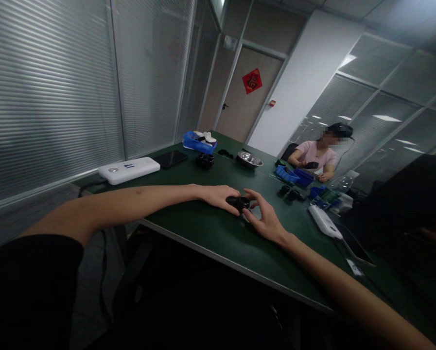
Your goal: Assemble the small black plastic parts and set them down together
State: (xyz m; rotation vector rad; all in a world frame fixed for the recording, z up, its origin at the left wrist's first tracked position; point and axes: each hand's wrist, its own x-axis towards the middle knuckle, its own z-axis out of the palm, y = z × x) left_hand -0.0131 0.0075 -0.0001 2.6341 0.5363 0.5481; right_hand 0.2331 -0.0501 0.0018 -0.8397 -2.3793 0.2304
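Note:
A short black cylindrical piece is held low over the green table, lying roughly sideways. My left hand is closed around its left part, with the thumb along the near side. Beside its right end is my right hand, thumb and fingers apart and curved about that end. Whether the right fingertips touch the piece I cannot tell. Beyond my hands stand a shiny metal bowl and a cluster of black parts.
At left lie a white power bank and a black phone. A blue basket holds white items. Across the table a person holds a dark object near blue trays. A plastic bottle and another white power bank sit right.

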